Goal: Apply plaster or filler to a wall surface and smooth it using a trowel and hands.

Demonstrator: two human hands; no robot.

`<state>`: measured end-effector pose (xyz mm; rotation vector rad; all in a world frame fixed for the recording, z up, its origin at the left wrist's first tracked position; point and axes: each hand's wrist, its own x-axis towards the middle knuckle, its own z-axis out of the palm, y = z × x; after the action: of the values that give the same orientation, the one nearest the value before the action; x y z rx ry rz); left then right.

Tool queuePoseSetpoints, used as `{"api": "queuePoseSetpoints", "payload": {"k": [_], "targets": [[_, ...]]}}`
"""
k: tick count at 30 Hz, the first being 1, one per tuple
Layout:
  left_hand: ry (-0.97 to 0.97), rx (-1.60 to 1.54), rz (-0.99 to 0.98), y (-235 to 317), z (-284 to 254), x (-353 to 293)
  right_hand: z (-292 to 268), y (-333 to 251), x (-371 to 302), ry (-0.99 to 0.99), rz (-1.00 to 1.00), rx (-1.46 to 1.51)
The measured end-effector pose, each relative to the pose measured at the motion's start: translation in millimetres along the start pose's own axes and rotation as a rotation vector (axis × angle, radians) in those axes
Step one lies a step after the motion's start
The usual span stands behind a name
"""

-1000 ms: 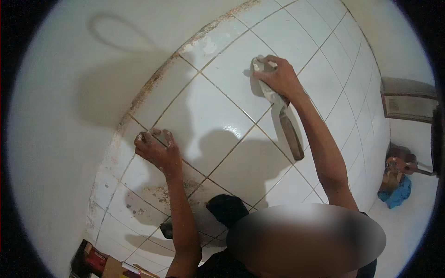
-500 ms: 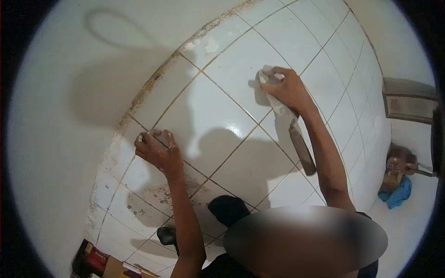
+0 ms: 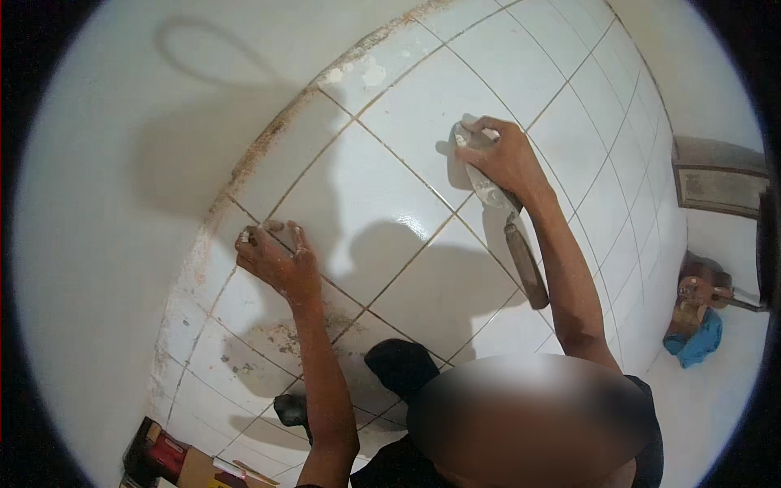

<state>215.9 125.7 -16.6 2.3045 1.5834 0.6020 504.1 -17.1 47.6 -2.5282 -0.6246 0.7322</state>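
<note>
Brown-handled trowel (image 3: 491, 193), right of centre: right hand (image 3: 506, 159) is pinching its blade, ideally steadily; curled left hand (image 3: 282, 267): contents unclear.

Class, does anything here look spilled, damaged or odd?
Yes: gritty debris litters white tiles beside the left forearm; the wall's rough, brown lower edge looks damaged; the right hand oddly grips the trowel's blade, not its handle.

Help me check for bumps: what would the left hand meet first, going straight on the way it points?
Probably the brown crumbly strip edging the white wall, though whether the left hand clears the tiles is unclear.
</note>
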Motion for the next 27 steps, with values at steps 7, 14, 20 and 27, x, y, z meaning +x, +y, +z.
{"api": "queuePoseSetpoints", "payload": {"k": [7,14,20,27], "targets": [[0.014,-0.031,-0.013,1.1,3.7,-0.9,-3.1,-6.7,19.4,0.012,-0.01,-0.012],[-0.04,-0.025,-0.044,-0.7,-0.1,0.8,-5.3,-4.0,20.4,0.037,-0.035,-0.007],[0.009,-0.066,0.018,-4.5,4.1,-2.2,9.2,-5.4,15.3,0.065,-0.025,-0.051],[0.02,-0.059,0.029,-4.2,0.5,-0.3,17.0,-11.1,10.2,0.065,-0.061,-0.067]]}}
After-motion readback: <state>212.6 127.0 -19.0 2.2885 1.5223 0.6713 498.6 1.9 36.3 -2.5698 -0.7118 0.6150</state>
